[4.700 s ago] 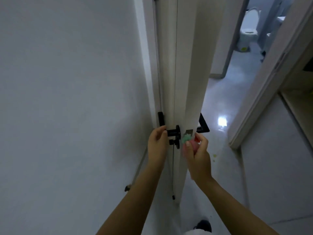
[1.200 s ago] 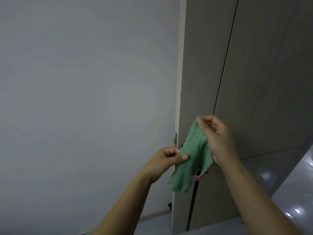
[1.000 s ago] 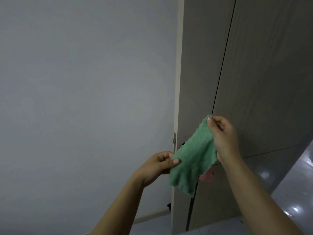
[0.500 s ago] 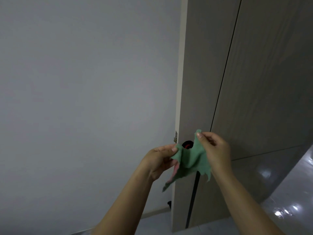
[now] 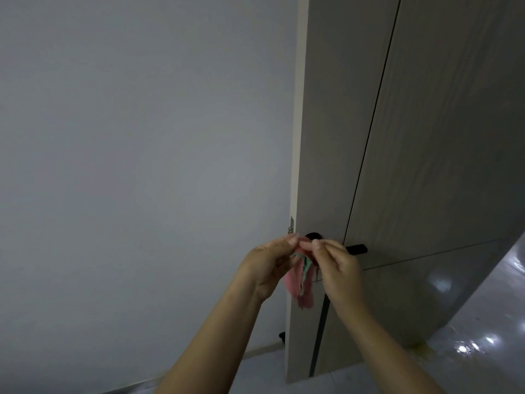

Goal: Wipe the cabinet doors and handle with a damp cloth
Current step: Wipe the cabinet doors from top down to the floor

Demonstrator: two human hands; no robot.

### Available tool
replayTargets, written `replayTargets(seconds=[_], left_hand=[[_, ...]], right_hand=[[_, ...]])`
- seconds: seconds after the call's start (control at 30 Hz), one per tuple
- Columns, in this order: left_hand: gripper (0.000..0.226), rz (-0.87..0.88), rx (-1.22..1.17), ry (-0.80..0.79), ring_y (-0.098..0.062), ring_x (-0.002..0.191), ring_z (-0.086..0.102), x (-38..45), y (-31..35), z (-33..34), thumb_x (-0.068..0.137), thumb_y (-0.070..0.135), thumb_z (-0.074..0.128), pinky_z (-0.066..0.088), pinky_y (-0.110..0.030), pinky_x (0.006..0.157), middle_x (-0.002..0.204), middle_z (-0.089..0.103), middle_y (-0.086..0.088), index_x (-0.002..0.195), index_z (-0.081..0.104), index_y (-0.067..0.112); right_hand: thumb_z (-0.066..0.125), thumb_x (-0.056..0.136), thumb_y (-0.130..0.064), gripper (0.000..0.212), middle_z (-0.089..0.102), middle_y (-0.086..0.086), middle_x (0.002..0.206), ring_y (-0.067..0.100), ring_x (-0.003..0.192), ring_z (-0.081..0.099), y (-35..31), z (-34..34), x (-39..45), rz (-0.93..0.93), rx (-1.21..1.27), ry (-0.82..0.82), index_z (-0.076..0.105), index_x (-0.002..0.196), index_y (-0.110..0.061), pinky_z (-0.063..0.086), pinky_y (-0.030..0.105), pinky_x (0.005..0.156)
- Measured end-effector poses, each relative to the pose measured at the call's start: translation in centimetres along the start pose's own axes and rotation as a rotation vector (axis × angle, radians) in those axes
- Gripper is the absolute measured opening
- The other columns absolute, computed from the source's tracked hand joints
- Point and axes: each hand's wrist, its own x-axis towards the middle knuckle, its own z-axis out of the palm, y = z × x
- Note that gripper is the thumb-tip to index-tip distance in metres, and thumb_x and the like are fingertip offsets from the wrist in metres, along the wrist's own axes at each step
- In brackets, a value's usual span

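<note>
A small cloth (image 5: 301, 282), pink on one side and green on the other, hangs folded between my two hands in front of the door. My left hand (image 5: 267, 265) pinches its top edge from the left. My right hand (image 5: 338, 268) pinches the same edge from the right, fingertips almost touching the left ones. Behind them stands a tall grey-beige door (image 5: 426, 137) with a dark vertical groove. Its black lever handle (image 5: 356, 248) pokes out to the right of my right hand; the handle's round base is partly hidden by my fingers.
A plain white wall (image 5: 142, 166) fills the left half. The door's pale edge (image 5: 298, 137) carries a small metal latch (image 5: 291, 226). Glossy tiled floor (image 5: 488, 322) with light reflections lies at the lower right. A black door stop (image 5: 282, 336) sits low by the wall.
My hands have come together and the spread green cloth has been folded narrow, its pink side now outward. The view has tilted so the black handle shows.
</note>
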Motion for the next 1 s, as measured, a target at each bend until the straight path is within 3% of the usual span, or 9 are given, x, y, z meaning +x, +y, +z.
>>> replayTargets(seconds=[0.13, 0.23, 0.33, 0.5, 0.6, 0.7, 0.77, 0.9, 1.0], left_hand=[[0.021, -0.012, 0.060, -0.027, -0.014, 0.075, 0.066, 0.0, 0.8, -0.5, 0.086, -0.006, 0.057, 0.055, -0.018, 0.067, 0.081, 0.072, -0.006, 0.103, 0.068, 0.003], [0.023, 0.006, 0.196, -0.077, -0.012, 0.072, 0.064, -0.2, 2.1, -0.8, 0.085, -0.008, 0.057, 0.054, -0.018, 0.065, 0.081, 0.072, -0.004, 0.098, 0.070, 0.006], [0.026, 0.038, 0.351, -0.146, -0.014, 0.076, 0.063, -0.4, 3.3, -0.9, 0.088, -0.007, 0.053, 0.053, -0.021, 0.073, 0.086, 0.070, -0.007, 0.102, 0.069, 0.008], [0.030, 0.121, 0.555, -0.198, -0.010, 0.079, 0.062, -1.1, 4.8, -1.0, 0.094, -0.003, 0.047, 0.050, -0.021, 0.073, 0.084, 0.069, 0.000, 0.107, 0.068, 0.014], [0.033, 0.283, 0.792, -0.107, -0.011, 0.074, 0.056, -1.1, 5.3, -0.8, 0.095, -0.001, 0.049, 0.050, -0.028, 0.076, 0.074, 0.061, 0.003, 0.101, 0.070, 0.024], [0.032, 0.509, 0.993, -0.006, -0.008, 0.069, 0.059, -0.9, 5.7, 0.5, 0.093, 0.002, 0.054, 0.053, -0.028, 0.075, 0.077, 0.064, 0.000, 0.092, 0.069, 0.031], [0.031, 0.652, 1.039, 0.029, -0.004, 0.066, 0.059, -0.9, 6.4, 1.9, 0.091, 0.003, 0.056, 0.053, -0.020, 0.069, 0.078, 0.067, 0.003, 0.085, 0.067, 0.030], [0.032, 0.785, 1.059, 0.024, -0.010, 0.070, 0.066, -0.4, 8.6, 5.2, 0.090, -0.002, 0.055, 0.055, -0.022, 0.069, 0.076, 0.070, 0.003, 0.074, 0.067, 0.023], [0.036, 0.882, 1.119, 0.011, -0.001, 0.069, 0.065, 0.0, 10.5, 8.7, 0.089, -0.005, 0.051, 0.047, -0.009, 0.062, 0.080, 0.071, 0.008, 0.080, 0.073, 0.022]], right_hand=[[0.051, 0.096, -0.020, 0.017, 0.070, -0.009, 0.091, 0.005, 0.089, 0.065, -0.1, -0.8, 0.6, 0.115, 0.099, -0.029, 0.067, 0.095, -0.025, 0.052, 0.019, 0.076], [0.051, 0.094, -0.034, 0.030, 0.058, -0.016, 0.117, 0.000, 0.106, 0.054, 0.6, -1.4, 1.8, 0.292, 0.070, -0.243, 0.056, 0.123, -0.030, 0.043, 0.018, 0.089], [0.052, 0.086, -0.044, 0.048, 0.063, 0.003, 0.123, 0.019, 0.115, 0.056, 1.4, -1.8, 2.7, 0.475, 0.253, -0.450, 0.057, 0.126, -0.019, 0.038, 0.037, 0.105], [0.061, 0.078, -0.022, 0.042, 0.066, 0.012, 0.095, 0.024, 0.090, 0.060, 0.6, -2.4, 3.2, 0.560, 0.495, -0.503, 0.061, 0.111, 0.005, 0.046, 0.031, 0.081], [0.065, 0.075, -0.022, 0.023, 0.066, 0.001, 0.079, 0.017, 0.079, 0.059, -0.7, -3.1, 3.5, 0.469, 0.393, -0.413, 0.065, 0.091, -0.005, 0.045, 0.026, 0.073], [0.068, 0.083, -0.022, 0.002, 0.069, -0.008, 0.079, 0.006, 0.076, 0.063, -3.2, -3.9, 4.4, 0.217, -0.054, -0.223, 0.067, 0.082, -0.021, 0.045, 0.016, 0.066], [0.068, 0.085, -0.024, 0.005, 0.066, -0.011, 0.079, 0.003, 0.074, 0.061, -4.9, -4.7, 5.5, 0.037, -0.276, -0.193, 0.065, 0.082, -0.027, 0.042, 0.016, 0.062], [0.065, 0.087, -0.019, 0.008, 0.063, -0.007, 0.066, 0.002, 0.049, 0.055, -7.4, -6.9, 8.9, -0.112, -0.237, -0.117, 0.061, 0.084, -0.024, 0.039, 0.012, 0.048], [0.060, 0.090, -0.007, 0.015, 0.060, 0.002, 0.069, 0.009, 0.050, 0.062, -9.4, -8.1, 11.7, -0.189, -0.104, -0.075, 0.059, 0.082, -0.020, 0.043, 0.018, 0.041]])
